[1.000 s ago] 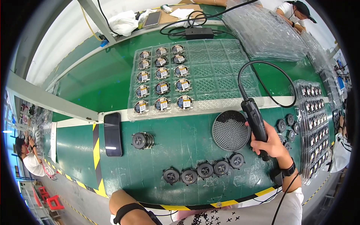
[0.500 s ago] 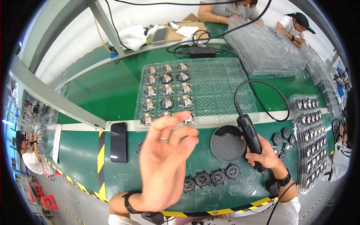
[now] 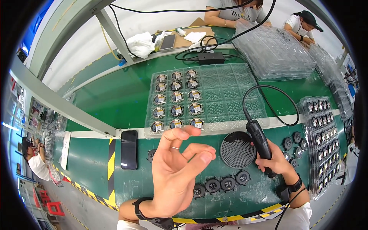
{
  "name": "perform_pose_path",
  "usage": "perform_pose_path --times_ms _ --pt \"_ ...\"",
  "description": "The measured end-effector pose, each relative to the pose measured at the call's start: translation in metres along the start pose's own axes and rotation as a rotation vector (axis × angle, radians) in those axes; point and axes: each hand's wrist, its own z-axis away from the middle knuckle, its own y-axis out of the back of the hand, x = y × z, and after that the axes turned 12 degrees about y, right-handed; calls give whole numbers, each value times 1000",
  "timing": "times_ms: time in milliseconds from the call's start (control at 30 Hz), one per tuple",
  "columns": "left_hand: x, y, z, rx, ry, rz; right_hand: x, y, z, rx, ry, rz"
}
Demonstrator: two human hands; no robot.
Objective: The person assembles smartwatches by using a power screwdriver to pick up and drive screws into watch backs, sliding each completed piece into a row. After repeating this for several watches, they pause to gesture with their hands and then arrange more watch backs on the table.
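My left hand [image 3: 178, 172] is raised over the green bench, palm turned inward, with fingers half bent and the thumb apart from them; nothing shows in it. In my right hand [image 3: 278, 161] is a black corded electric screwdriver [image 3: 259, 138], tilted, its cable looping up from the upper end. Beside it lies a round black dish [image 3: 237, 150] with a dimpled grid, perhaps for screws. Below the dish stand several round black discs [image 3: 228, 183] in a row. Another black disc [image 3: 151, 155] is partly hidden behind my left hand.
A clear compartment tray [image 3: 230, 92] beyond my hands holds several round modules [image 3: 176, 96] on its left side. Another filled tray [image 3: 322, 142] stands at right, near loose black discs [image 3: 297, 137]. A phone [image 3: 129, 149] lies left. Stacked trays [image 3: 276, 50] and co-workers are farther back.
The whole view has shifted slightly, so the bench appears farther right and lower. My left hand keeps nearly the same pose, and my right hand still grips the screwdriver.
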Motion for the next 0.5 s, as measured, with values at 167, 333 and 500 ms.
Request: perform_pose_path --times_ms 167,333,500 --pt "2 -2 3 26 -2 -12 0 -1 1 7 4 -2" --pt "-1 0 4 -1 -28 -28 -1 -3 1 7 4 19" --pt "-4 4 0 -133 -84 -10 -3 -3 1 13 -2 11"
